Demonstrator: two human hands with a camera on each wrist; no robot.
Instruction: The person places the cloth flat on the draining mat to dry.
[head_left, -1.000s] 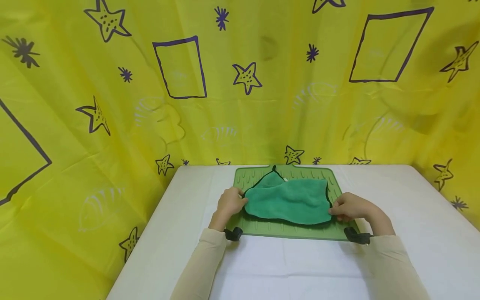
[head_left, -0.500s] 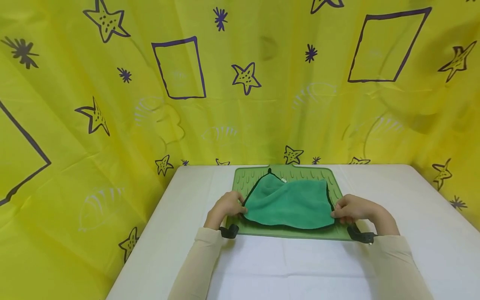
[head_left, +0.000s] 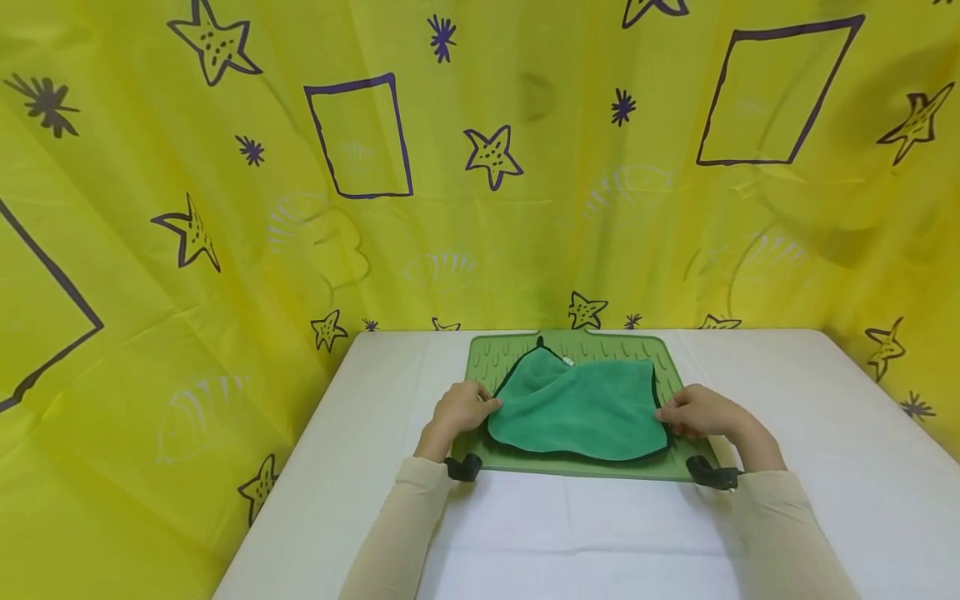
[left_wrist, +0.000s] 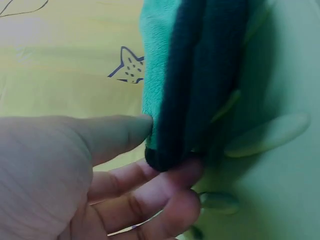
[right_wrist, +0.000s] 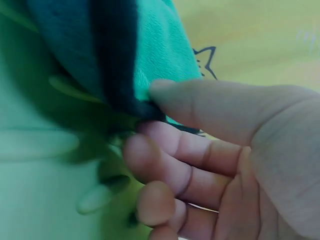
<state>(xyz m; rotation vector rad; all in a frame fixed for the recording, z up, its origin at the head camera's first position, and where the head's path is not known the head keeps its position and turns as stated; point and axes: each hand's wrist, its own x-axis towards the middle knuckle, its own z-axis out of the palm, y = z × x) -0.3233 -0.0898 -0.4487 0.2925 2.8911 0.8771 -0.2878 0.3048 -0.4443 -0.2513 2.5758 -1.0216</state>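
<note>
A green cloth with a dark edging lies over the light green ridged mat, creased at its far left. My left hand pinches the cloth's left edge, thumb on top and fingers beneath. On the opposite side, my right hand pinches the right edge between thumb and fingers. In the left wrist view the edging of the cloth hangs between thumb and fingertips. The right wrist view shows the cloth lifted a little off the mat along that side. A small white tag shows at the far edge.
The mat rests on a white table that reaches the wall of yellow curtain behind it. More curtain runs along the left and right. A dark strap-mounted piece sits at each wrist.
The cloth's near edge has come closer to me and its far left fold has spread out. Both hands first moved slightly apart, then shifted a little inward and away along the side edges.
</note>
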